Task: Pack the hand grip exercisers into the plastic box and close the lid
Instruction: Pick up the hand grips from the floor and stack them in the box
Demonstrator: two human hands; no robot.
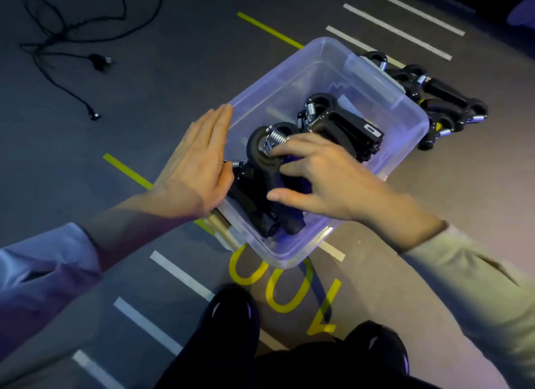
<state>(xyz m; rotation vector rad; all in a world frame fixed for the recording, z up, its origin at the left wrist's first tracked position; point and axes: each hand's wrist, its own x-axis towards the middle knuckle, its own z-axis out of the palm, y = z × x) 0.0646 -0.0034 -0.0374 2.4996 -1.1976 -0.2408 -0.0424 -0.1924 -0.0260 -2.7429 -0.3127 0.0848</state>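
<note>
A clear plastic box [327, 58] stands open on the grey floor. Inside lie several black hand grip exercisers with steel springs, one group [344, 125] toward the far side. My right hand [315, 174] reaches into the box and grips a black exerciser [260, 154] near the near-left wall, fingers curled round its looped top and handles. My left hand [197, 162] lies flat with straight fingers against the box's left rim. More exercisers [440, 99] lie in a pile on the floor just beyond the box's far right wall. No lid is plainly visible.
A tangled black cable [72, 38] lies on the floor at the far left. White and yellow tape stripes and yellow digits [289, 284] mark the floor. My dark knees [231, 325] are below the box.
</note>
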